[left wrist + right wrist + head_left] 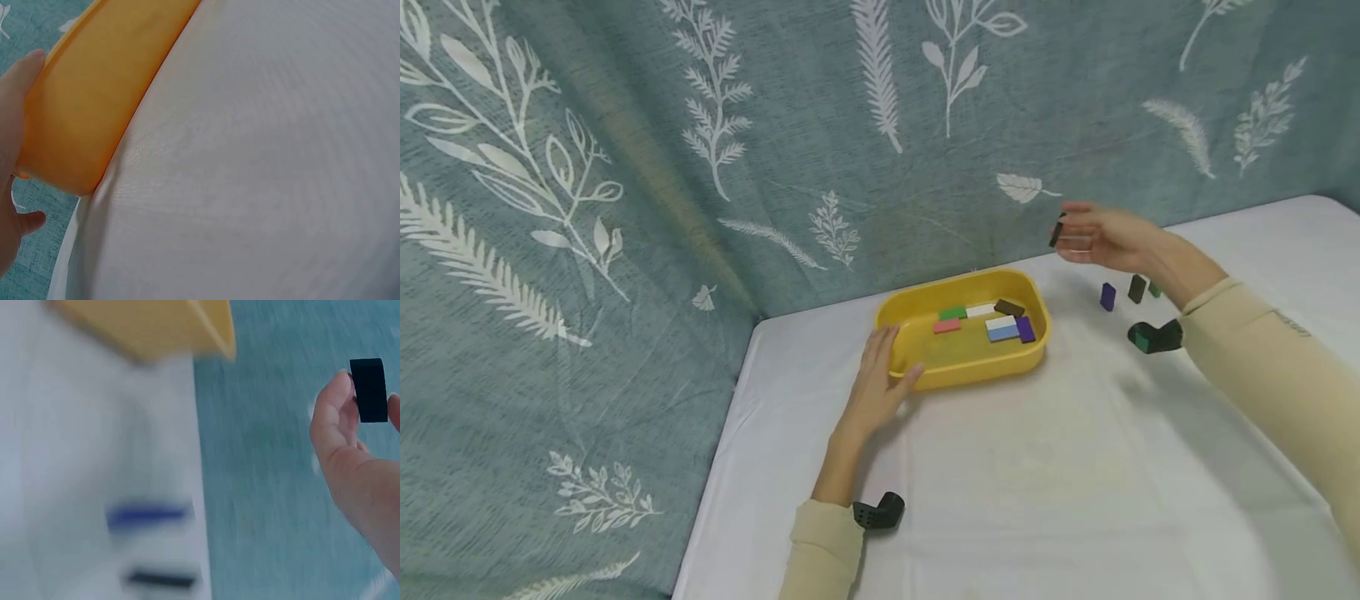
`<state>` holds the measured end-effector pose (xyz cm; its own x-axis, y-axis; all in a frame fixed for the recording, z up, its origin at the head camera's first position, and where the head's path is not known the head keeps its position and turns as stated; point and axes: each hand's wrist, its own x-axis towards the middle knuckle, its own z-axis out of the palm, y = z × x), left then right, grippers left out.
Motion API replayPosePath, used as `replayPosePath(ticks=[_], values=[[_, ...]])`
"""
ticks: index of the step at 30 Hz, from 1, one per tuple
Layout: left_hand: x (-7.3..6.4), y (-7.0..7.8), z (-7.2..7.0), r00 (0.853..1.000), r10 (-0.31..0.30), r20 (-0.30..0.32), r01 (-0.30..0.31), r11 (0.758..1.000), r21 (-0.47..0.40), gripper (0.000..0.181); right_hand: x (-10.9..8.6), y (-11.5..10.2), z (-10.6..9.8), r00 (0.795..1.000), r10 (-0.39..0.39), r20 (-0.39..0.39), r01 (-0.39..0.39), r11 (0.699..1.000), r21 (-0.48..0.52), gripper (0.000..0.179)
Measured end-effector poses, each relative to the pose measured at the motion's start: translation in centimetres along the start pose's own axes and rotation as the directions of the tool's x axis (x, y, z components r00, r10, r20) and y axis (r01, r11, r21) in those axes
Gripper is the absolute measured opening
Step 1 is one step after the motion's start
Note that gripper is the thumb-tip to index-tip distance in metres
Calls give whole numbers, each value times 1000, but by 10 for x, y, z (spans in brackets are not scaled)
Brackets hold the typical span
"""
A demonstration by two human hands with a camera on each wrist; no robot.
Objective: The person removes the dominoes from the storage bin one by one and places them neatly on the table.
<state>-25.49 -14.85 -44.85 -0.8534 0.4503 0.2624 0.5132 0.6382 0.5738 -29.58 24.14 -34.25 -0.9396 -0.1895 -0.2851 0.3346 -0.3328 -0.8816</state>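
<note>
- We're pinching the blk block (370, 391) btwn R hand (1101, 237) fingers, at tips.
- We're resting L hand (875, 389), fingers straight, on yellow tray (977, 372) rim.

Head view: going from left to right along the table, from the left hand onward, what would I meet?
Left hand → tray → held dark block → purple block outside the tray → loose dark block → partly hidden green block.
</note>
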Motion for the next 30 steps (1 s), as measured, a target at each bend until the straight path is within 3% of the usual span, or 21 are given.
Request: replayPosePath(ticks=[7, 11, 14, 17, 22, 27, 30], values=[[0, 1, -3, 1000, 10, -2, -10, 1000, 5, 78, -36, -18, -76, 995, -93, -35, 93, 996, 13, 81], [0, 1, -3, 1000, 10, 1, -10, 1000, 1, 76, -52, -9, -115, 990, -132, -58, 119, 974, -195, 80], [-1, 1, -3, 1000, 11, 4, -11, 1000, -4, 76, -63, 3, -136, 985, -153, -81, 107, 906, -409, 79], [-2, 1, -2, 1000, 9, 5, -9, 1000, -2, 75, -68, 16, -151, 981, -170, -96, 83, 809, -582, 80], [-3, 1, -3, 1000, -7, 9, 7, 1000, 5, 74, -71, 32, -163, 972, -212, -100, 73, 679, -731, 74], [-4, 1, -2, 1000, 10, -12, -10, 1000, -4, 74, -72, 43, -164, 964, -268, -8, 165, 617, -770, 54], [-4, 1, -1, 1000, 24, -19, -24, 1000, -7, 76, -72, 49, -162, 959, -282, 20, 186, 577, -795, 51]])
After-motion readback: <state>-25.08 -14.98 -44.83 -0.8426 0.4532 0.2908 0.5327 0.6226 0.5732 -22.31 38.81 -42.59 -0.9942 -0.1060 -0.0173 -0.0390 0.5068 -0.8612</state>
